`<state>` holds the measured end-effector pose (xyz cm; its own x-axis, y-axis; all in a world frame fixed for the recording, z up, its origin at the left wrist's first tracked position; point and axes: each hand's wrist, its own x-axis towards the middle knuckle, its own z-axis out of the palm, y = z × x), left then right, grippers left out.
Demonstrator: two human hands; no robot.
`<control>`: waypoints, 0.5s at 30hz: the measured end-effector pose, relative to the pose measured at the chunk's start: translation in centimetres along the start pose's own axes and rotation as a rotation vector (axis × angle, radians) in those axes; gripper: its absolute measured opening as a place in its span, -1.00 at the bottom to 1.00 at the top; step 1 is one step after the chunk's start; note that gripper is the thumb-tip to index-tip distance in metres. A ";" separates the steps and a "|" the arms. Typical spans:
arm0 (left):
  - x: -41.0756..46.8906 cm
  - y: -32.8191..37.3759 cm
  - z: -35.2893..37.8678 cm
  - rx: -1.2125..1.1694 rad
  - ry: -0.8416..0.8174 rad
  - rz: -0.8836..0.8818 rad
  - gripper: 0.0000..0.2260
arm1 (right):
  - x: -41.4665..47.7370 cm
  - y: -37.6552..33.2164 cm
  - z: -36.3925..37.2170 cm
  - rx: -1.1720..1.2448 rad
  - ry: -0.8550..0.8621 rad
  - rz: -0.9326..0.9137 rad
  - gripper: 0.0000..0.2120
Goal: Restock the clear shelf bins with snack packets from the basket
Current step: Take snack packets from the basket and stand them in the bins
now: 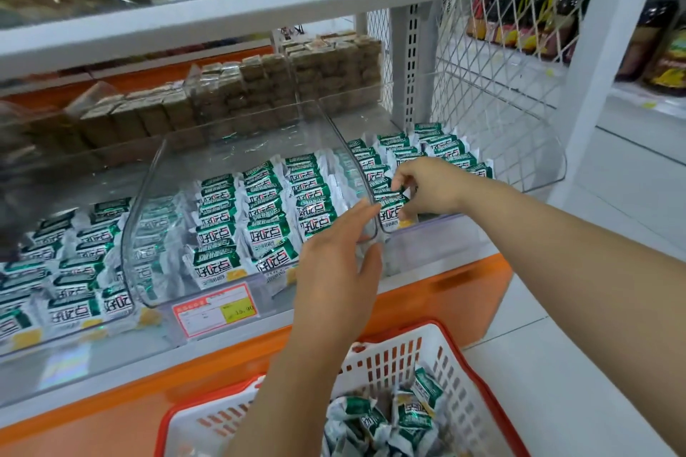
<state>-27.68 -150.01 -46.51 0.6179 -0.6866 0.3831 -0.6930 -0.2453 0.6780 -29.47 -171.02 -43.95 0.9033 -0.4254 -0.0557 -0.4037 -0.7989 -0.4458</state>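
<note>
The right hand [427, 186] reaches into the right clear bin [549, 167] and pinches the front snack packet [392, 212] of its nearest row, with curled fingers on the packet's top edge and the thumb below it. That packet stands upright at the bin's front wall, just beside the clear divider. The left hand [337, 263] holds nothing. Its fingers are straight and slightly spread, and the fingertips lie against the rounded front corner of the middle clear bin [148, 197], right next to the pinched packet. The packets are white and green and bear the large characters "好吃点"; the smaller lines of print are too fine to read. They stand in tidy rows in the middle bin, the right bin and the left clear bin [74, 338]. On the front of the middle bin is a red-bordered price tag [215, 308] whose yellow patch reads "15.90"; the rest of its print is not legible. Below the arms is the basket [408, 356], white with a red rim, and in it lies a loose heap of packets [412, 415] of the same green and white kind. Behind the bins, wrapped brown blocks [260, 93] are stacked in further clear boxes. To the right, beyond a white wire mesh [482, 85], dark bottles [519, 22] stand on another shelf; their labels are blurred.
</note>
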 end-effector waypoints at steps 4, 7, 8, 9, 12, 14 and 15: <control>-0.6 0.6 -0.4 -0.047 0.138 0.100 -0.74 | -3.2 -0.4 -1.0 -0.018 0.207 -0.034 -0.66; -1.4 1.1 -0.7 -0.042 0.100 0.206 -0.82 | -7.3 -0.8 0.2 0.075 0.524 -0.178 -0.87; -1.8 1.1 -0.8 -0.040 0.032 0.208 -0.83 | -8.8 -1.0 1.0 0.111 0.599 -0.241 -0.92; -2.4 0.8 -0.7 -0.033 -0.046 0.192 -0.84 | -10.2 -1.2 2.0 0.144 0.628 -0.293 -0.94; -4.4 -1.5 -0.1 0.056 -0.247 0.076 -0.83 | -13.1 -0.9 6.1 0.227 0.534 -0.308 -0.95; -6.1 -4.0 0.4 0.101 -0.321 -0.026 -0.82 | -14.2 -0.3 9.4 0.262 0.321 -0.248 -0.92; -7.0 -5.3 0.8 0.121 -0.351 -0.067 -0.81 | -14.6 0.2 11.2 0.255 0.176 -0.202 -0.93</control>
<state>-28.61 -144.47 -53.27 0.5127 -0.8541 0.0875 -0.7074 -0.3624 0.6069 -41.11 -160.18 -53.21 0.9132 -0.3546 0.2011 -0.1509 -0.7522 -0.6414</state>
